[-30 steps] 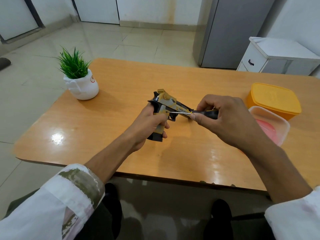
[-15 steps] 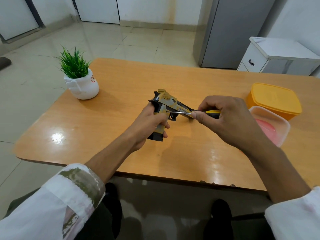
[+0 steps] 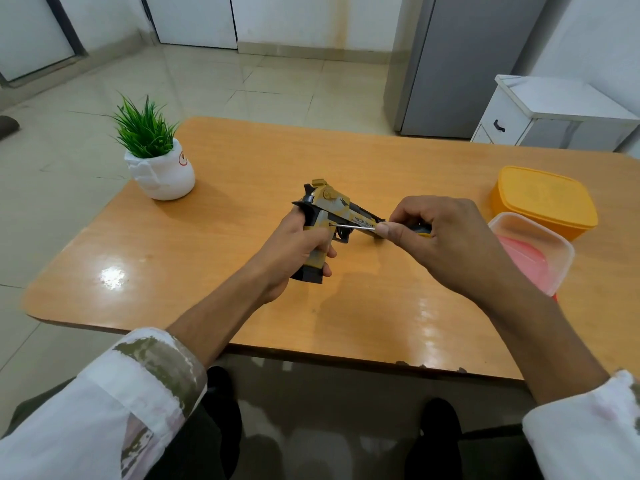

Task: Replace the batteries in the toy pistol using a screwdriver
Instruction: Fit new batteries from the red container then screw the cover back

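A tan and black toy pistol (image 3: 329, 206) is held above the middle of the wooden table (image 3: 221, 271), its barrel pointing right. My left hand (image 3: 294, 251) grips its handle from the left. My right hand (image 3: 446, 244) pinches a screwdriver (image 3: 356, 227) with a black and yellow handle; most of that handle is hidden under my fingers. The thin metal shaft runs left, and its tip touches the pistol's side just above the grip.
A white pot with a green plant (image 3: 157, 164) stands at the table's left. At the right edge sit a yellow lidded box (image 3: 543, 199) and a clear box with pink contents (image 3: 533, 251). A white cabinet (image 3: 554, 116) and a grey fridge (image 3: 460, 64) stand behind.
My right hand's fingers have shifted a little on the screwdriver handle, as in turning it. The pistol and my left hand have stayed in place.
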